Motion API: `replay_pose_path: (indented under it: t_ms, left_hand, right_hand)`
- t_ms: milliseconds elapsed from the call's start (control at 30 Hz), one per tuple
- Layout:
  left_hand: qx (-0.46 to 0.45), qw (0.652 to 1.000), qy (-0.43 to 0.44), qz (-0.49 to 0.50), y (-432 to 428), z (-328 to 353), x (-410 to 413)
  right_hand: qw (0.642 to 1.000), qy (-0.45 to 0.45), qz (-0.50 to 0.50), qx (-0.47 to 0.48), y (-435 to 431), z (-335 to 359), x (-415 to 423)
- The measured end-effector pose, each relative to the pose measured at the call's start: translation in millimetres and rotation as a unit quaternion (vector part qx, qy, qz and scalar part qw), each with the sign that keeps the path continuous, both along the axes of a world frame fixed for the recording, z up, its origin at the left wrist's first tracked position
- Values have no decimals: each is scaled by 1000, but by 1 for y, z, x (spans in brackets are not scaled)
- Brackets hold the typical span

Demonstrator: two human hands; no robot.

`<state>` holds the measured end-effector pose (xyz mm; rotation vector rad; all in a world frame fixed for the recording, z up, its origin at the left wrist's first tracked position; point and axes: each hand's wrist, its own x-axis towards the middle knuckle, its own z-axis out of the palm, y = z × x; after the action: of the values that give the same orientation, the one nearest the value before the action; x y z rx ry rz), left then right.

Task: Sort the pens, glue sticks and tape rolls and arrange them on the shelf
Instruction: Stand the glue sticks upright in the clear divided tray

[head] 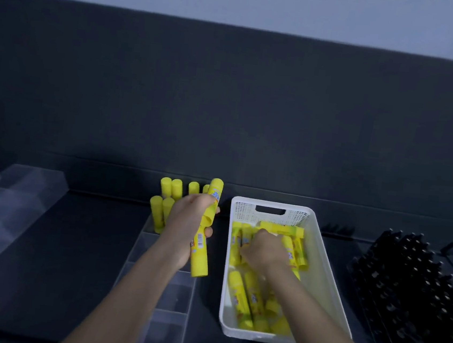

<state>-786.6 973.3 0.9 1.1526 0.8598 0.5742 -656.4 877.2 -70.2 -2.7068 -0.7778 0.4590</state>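
Glue sticks (200,255) were clutched in the curled left hand (186,223) beside the standing row (166,191), which could be toppled by a careless set-down, while the grip of the right hand (263,252), buried in the basket (325,279), could not be told.

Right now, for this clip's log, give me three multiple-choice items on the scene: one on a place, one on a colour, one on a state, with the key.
1. Where is the right hand?
A. in the white basket
B. on a laptop
C. in a drawer

2. What colour are the glue sticks?
A. red
B. yellow
C. blue

3. What is the left hand doing?
A. lying open and empty
B. holding scissors
C. gripping glue sticks

Key:
1. A: it reaches down among the sticks inside the basket.
2. B: every stick in view is yellow.
3. C: its fingers curl round yellow sticks.
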Motion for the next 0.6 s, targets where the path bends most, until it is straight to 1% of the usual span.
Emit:
replay_pose_path:
  t_ms: [100,200,333,400,433,467,500,533,567,600]
  left_hand:
    - [32,999,-27,-15,3,3,-14]
    - [59,996,-62,-36,6,6,-24]
    - [48,995,-77,-47,14,8,-39]
    - [41,994,-83,-55,22,10,-48]
    - [38,994,-87,-59,26,11,-53]
    - [38,993,-88,-64,31,12,-58]
    - [43,993,-86,-69,35,12,-63]
    - [52,993,-82,-72,40,12,-68]
    - [66,992,-77,-74,45,12,-73]
    - [79,991,-73,-78,50,11,-78]
  right_hand:
    - [999,30,-10,-19,4,3,0]
    - [999,35,-9,-15,1,-2,-1]
    - [997,40,-48,35,-6,-3,-6]
    - [988,69,-93,103,-4,9,-7]
    - [972,109,-129,163,-3,17,-7]
    - [944,169,-159,236,-2,27,-9]
    - [906,235,-175,306,-2,38,-12]
    - [867,294,-176,362,-1,49,-19]
    - [836,338,-166,399,1,59,-27]
    - [815,366,-151,424,3,67,-37]
